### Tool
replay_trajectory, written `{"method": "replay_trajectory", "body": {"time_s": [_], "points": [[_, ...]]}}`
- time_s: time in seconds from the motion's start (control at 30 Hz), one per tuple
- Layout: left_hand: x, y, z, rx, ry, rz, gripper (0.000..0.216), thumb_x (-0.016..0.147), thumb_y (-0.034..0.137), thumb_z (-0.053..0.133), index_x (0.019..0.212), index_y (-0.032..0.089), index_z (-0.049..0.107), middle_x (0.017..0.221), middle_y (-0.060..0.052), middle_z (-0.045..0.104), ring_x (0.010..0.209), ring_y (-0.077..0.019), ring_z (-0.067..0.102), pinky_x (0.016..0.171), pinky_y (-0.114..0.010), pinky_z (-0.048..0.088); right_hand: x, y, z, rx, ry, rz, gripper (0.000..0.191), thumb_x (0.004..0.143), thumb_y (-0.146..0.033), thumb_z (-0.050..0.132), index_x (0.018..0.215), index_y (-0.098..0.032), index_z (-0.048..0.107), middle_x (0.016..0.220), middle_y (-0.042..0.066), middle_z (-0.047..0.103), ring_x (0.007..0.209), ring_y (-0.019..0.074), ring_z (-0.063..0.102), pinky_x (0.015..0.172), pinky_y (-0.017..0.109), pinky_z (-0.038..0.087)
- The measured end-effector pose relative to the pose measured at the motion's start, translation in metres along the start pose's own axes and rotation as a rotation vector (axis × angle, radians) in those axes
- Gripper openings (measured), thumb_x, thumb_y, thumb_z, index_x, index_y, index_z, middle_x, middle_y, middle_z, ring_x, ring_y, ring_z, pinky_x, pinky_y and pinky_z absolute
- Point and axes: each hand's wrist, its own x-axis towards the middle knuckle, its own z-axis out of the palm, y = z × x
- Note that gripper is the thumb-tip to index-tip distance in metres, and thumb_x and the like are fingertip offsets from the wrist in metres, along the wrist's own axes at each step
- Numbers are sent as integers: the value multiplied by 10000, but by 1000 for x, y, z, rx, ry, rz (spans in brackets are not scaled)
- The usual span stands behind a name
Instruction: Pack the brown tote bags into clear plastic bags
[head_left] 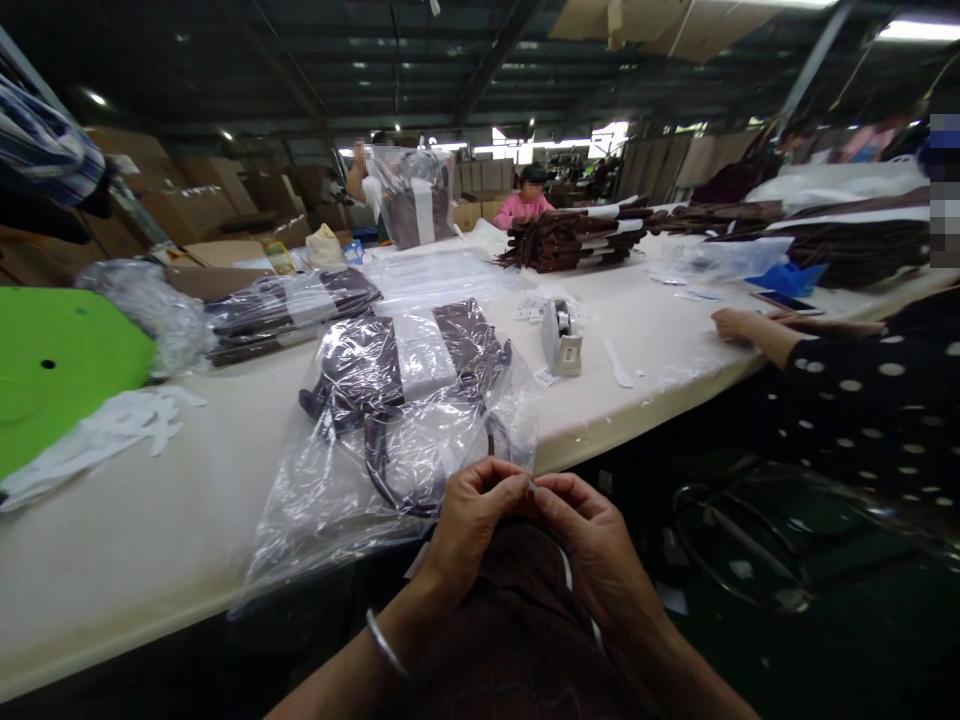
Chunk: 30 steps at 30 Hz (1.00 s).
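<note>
My left hand (469,515) and my right hand (589,535) meet just below the table's front edge, fingertips pinched together at the open mouth of a clear plastic bag (375,480). The bag lies on the white table (127,530) and holds a folded dark brown bag with handles (409,375). A silver bangle sits on my left wrist. More dark brown fabric (517,620) rests in my lap under my hands.
A tape dispenser (561,338) stands right of the bag. Other packed bags (289,305) and a green sheet (60,365) lie at the left. Brown bag stacks (570,240) lie farther back. A person in a dotted sleeve (847,385) sits at the right; others work at the far end.
</note>
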Motion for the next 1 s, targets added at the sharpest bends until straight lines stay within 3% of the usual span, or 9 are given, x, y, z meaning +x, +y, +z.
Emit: {"method": "replay_trajectory", "body": {"time_s": [0.13, 0.23, 0.33, 0.4, 0.53, 0.7, 0.83, 0.9, 1.0], "points": [[-7, 0, -6, 156, -60, 43, 231, 839, 376, 679, 906, 164, 744, 777, -29, 715, 734, -156, 645, 714, -252, 500, -4, -9, -14, -63, 75, -69, 253, 718, -404, 820, 798, -195, 701, 776, 13, 703, 743, 166, 632, 733, 278, 506], [-16, -4, -14, 338, -115, 146, 232, 882, 346, 634, 1044, 211, 730, 880, -37, 741, 816, -179, 674, 760, -274, 519, 15, -31, -46, -400, 248, -290, 245, 752, -436, 775, 803, -208, 700, 755, 7, 676, 731, 168, 605, 721, 278, 482], [-26, -11, -20, 559, -230, 414, 172, 894, 270, 626, 1030, 231, 724, 916, -32, 742, 838, -168, 684, 775, -262, 524, 63, -57, -86, -943, 416, -650, 218, 824, -425, 686, 849, -209, 708, 840, 38, 691, 784, 196, 613, 783, 311, 464], [-33, -13, -24, 679, -309, 655, 174, 920, 236, 587, 1046, 215, 705, 873, -35, 733, 788, -153, 681, 733, -246, 525, 102, -65, -109, -1240, 433, -832, 219, 875, -384, 601, 876, -196, 713, 901, 73, 696, 851, 222, 623, 842, 340, 452], [-46, -3, -43, 890, -262, 949, 215, 938, 189, 552, 1130, 192, 649, 895, -49, 725, 788, -143, 674, 704, -233, 532, 154, -52, -139, -1715, 325, -842, 265, 920, -299, 489, 936, -189, 730, 944, 120, 714, 933, 273, 614, 885, 402, 427], [-42, 24, -103, 1183, 187, 848, 274, 963, 209, 512, 1215, 237, 616, 1182, -81, 675, 1109, -190, 630, 957, -335, 520, 152, -32, -175, -1795, 63, -849, 323, 930, -330, 461, 1095, -231, 721, 1120, 101, 721, 1063, 291, 611, 992, 451, 398], [-14, 28, -171, 1478, 462, 737, 378, 957, 340, 511, 1294, 192, 600, 1414, -152, 538, 1376, -330, 420, 1100, -535, 390, 154, -64, -203, -1745, -153, -602, 347, 858, -454, 539, 1080, -286, 746, 1232, 68, 692, 1168, 312, 607, 1059, 494, 402], [-2, 18, -200, 1601, 534, 628, 438, 941, 414, 515, 1298, 178, 611, 1455, -180, 494, 1400, -384, 372, 1092, -597, 364, 154, -83, -194, -1723, -104, -507, 327, 821, -495, 563, 943, -279, 776, 1130, 87, 732, 1101, 332, 647, 1033, 518, 439], [3, -6, -229, 1701, 524, 447, 474, 926, 471, 513, 1306, 208, 617, 1469, -167, 486, 1395, -394, 378, 1080, -619, 361, 139, -84, -136, -1621, -17, -626, 388, 795, -536, 603, 1016, -250, 746, 1208, 111, 690, 1149, 342, 622, 1031, 526, 458]]}}
